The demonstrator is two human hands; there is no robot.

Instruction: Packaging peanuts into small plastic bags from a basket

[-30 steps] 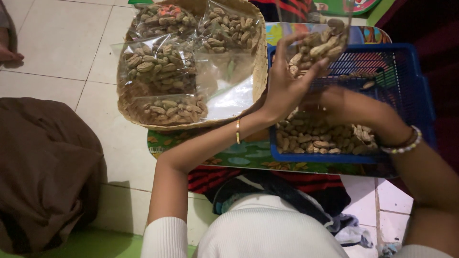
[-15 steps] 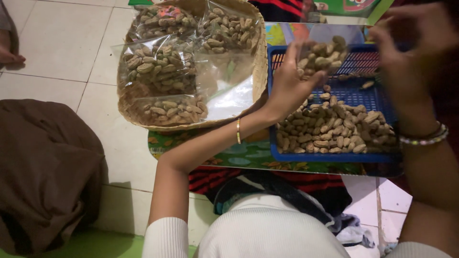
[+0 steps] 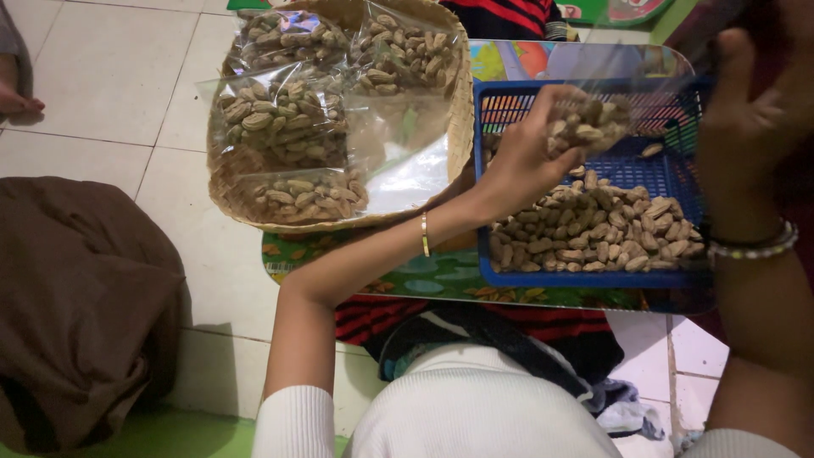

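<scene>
Left hand (image 3: 530,161) fingers cupped around peanuts (image 3: 585,123), shells jumbled; right hand (image 3: 750,110) spread empty.

Above the blue basket (image 3: 593,276) the left hand (image 3: 530,157) with its peanuts (image 3: 589,123) blocks the middle, the right hand (image 3: 750,110) blocks its right edge, and the woven tray (image 3: 462,127) crowds its left side.

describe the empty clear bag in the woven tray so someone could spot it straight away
Find the round woven tray on the tiled floor, left of the blue plastic basket of peanuts. At its right side lies the clear bag, next to the left hand's wrist. Unlike the neighbouring bags of peanuts, it is flat, shiny and empty.
</scene>
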